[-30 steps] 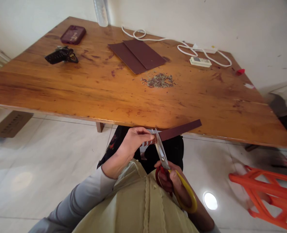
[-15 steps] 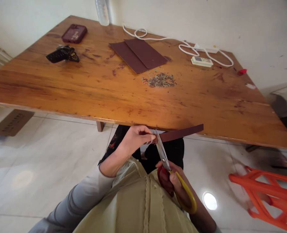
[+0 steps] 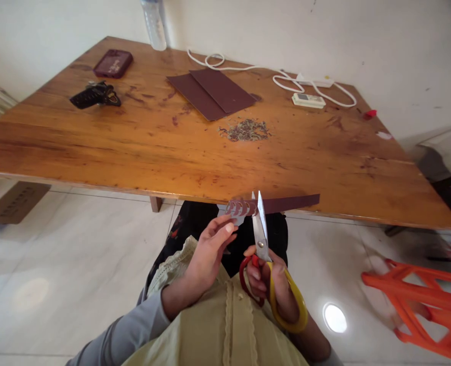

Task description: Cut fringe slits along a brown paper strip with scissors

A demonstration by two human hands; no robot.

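Note:
A thin reddish-brown strip, which looks like sandpaper, lies across the table's front edge. Its left part is cut into several curled tabs. My left hand is closed at the lower edge of that end, thumb and fingers together; the exact contact is partly hidden. In my right hand is a pair of scissors with one red and one yellow handle loop. The blades point up, slightly parted, and straddle the strip just right of the curled tabs.
On the wooden table lie two brown sheets, a pile of clippings, a black hair claw, a dark red case, a white remote and a white cord. A bottle stands behind. An orange stool is at right.
My left hand has shifted down and left, uncovering the curled tabs. The scissors have swung more upright, with their blades across the strip. The view has tilted slightly.

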